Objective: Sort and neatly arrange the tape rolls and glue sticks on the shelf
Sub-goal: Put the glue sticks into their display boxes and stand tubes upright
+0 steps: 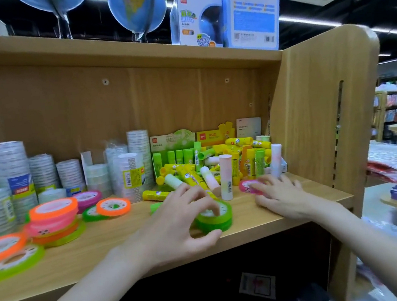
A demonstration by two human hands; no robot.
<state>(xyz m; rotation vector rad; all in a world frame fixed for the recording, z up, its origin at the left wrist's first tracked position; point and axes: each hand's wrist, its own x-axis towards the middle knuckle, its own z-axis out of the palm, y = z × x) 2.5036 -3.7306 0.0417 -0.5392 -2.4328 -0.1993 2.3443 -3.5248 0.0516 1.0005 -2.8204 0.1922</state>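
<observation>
At a light wooden shop shelf [264,220], a person's left hand [177,229] is curling over a round green roll of tape [217,217] lying flat near the shelf's front edge, fingers arched across its top and thumb tucked against its near side, gripping it. The right hand [280,196] is resting palm down on the board just to the right, fingers straight and spread, their tips touching a small pink roll of tape [247,186]. Between the hands, a tall pale pink-and-white glue stick [226,177] is standing upright. Behind it, a loose heap of yellow and green glue sticks [218,157] is lying jumbled in front of green and yellow cardboard display boxes [192,137]. On the left, orange, pink and green tape rolls [54,221] are sitting in a low, uneven stack, with others lying loose around them, and columns of clear tape rolls [12,169] are standing against the back panel. Above, blue globes [137,7] and boxed globes [249,7] are sitting on the top board.
</observation>
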